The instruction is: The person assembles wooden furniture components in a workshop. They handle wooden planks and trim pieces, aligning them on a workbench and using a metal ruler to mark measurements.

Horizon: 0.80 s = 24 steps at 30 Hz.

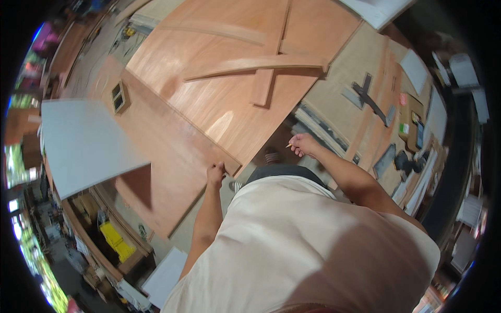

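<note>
Reddish-brown wood makes up the large glossy flat panel [209,104] that fills the upper middle of the frame, its nearest corner pointing down toward the centre. The person's left hand [215,172] is at that corner, fingers curled in close against the edge; whether they grip the wood cannot be told. Right of centre, the right hand [302,145] is held beside the panel, apart from it, its fingertips pinched on a small, thin, yellowish pencil-like stick [288,145].

Across the panel, in the upper middle, lies a long light-brown wooden strip [245,67], and a shorter-looking wooden piece [261,88] sticks out from beneath it. A second smooth brown wooden sheet [177,141] spreads left of centre, carrying a small rectangular wooden frame [124,107] with two openings. A pale grey flat board [83,141] covers the middle left. At the upper right, a dark angled tool [373,101] rests among long wooden strips. A bright yellow object [116,241] sits in a brown compartment, lower left.
</note>
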{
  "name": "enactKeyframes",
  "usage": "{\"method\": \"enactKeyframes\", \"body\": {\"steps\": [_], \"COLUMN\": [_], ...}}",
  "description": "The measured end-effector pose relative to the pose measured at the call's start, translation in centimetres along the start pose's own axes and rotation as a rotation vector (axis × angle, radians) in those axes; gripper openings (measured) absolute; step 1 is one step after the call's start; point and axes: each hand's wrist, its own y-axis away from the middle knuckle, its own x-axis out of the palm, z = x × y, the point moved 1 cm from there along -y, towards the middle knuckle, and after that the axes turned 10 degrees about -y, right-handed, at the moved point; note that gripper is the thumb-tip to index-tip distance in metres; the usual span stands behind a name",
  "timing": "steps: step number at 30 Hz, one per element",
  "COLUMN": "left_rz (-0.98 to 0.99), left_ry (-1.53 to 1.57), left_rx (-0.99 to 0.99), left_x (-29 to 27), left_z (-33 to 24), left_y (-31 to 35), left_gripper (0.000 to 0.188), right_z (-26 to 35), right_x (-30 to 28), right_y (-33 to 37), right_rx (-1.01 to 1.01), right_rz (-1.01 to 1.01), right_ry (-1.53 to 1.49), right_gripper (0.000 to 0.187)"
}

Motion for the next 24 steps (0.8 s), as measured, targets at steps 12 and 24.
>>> {"method": "enactKeyframes", "body": {"steps": [12,24], "left_rz": [-0.053,-0.014], "left_ry": [-0.142,-0.054], "left_rx": [0.003,0.074], "left_x": [0.2,0.4], "left_z": [-0.4,-0.4], "left_y": [0.2,-0.1], "left_gripper": [0.020,0.027], "right_z": [-4.7,-8.3], "right_x": [17.8,22.9], "right_y": [-1.6,-2.0], "right_rx": [-0.604,-0.620], "right_rz": [0.312,0.078], "right_ry": [0.904,0.942], "right_gripper": [0.019,0.018]}}
